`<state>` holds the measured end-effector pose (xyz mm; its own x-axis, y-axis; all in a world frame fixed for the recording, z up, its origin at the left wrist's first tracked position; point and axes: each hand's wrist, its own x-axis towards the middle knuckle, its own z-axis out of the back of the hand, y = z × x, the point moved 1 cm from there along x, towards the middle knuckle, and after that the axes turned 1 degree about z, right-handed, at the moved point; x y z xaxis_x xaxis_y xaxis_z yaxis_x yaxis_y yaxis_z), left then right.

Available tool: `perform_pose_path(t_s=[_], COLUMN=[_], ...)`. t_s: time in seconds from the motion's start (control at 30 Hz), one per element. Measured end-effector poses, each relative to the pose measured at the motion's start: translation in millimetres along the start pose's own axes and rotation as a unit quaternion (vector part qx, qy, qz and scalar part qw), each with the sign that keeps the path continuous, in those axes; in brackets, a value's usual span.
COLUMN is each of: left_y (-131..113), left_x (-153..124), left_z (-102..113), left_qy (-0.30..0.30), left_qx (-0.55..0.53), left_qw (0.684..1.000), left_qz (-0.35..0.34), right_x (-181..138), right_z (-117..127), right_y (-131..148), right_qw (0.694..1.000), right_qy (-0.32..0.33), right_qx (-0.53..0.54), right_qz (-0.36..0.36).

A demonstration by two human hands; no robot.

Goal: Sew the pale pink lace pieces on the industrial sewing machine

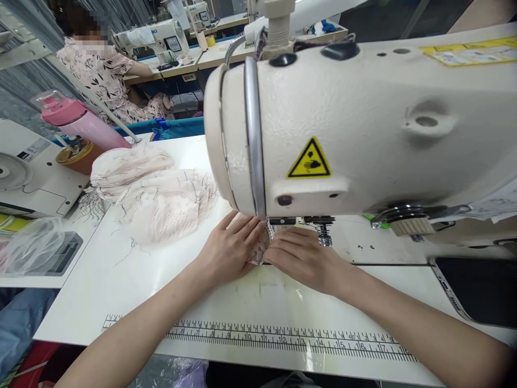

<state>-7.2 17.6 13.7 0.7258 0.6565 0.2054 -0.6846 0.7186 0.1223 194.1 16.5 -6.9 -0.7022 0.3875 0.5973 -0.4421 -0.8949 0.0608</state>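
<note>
A small piece of pale pink lace fabric (259, 252) lies under the head of a white sewing machine (363, 129). My left hand (232, 245) rests flat on its left side, fingers stretched toward the machine. On the right, my right hand (301, 256) has its fingers bent and pressed together, with the tips on the fabric's edge. The needle and presser foot are mostly hidden behind my right hand and the machine head. Left of my hands, a heap of pale pink fabric (161, 207) with loose dark threads spreads over the white table (226, 307).
A printed ruler (283, 339) runs along the table's front edge. A black phone (480, 291) lies at the right. Back left stand a pink bottle (86, 121) and an orange-brown container (76, 156). Another person (97, 75) sits beyond, near other sewing machines (157, 40).
</note>
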Motion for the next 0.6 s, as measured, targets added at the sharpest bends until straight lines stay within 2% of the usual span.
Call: perform_pose_path(t_s=[0.3,0.5,0.6], left_y=[-8,-12,-13], left_x=[3,5,5], left_z=[1,3,2], left_qy=[-0.033,-0.036,-0.035], left_qx=[0.012,0.022,0.026], left_qw=[0.999,0.999,0.999], left_qz=[0.013,0.021,0.021], right_x=[-4,-4,-10], right_z=[2,12,11], right_y=[-8,-8,-13], right_qw=[0.999,0.986,0.99], right_qy=[0.039,0.025,0.025], right_qx=[-0.013,-0.164,-0.133], right_qz=[-0.02,-0.014,-0.033])
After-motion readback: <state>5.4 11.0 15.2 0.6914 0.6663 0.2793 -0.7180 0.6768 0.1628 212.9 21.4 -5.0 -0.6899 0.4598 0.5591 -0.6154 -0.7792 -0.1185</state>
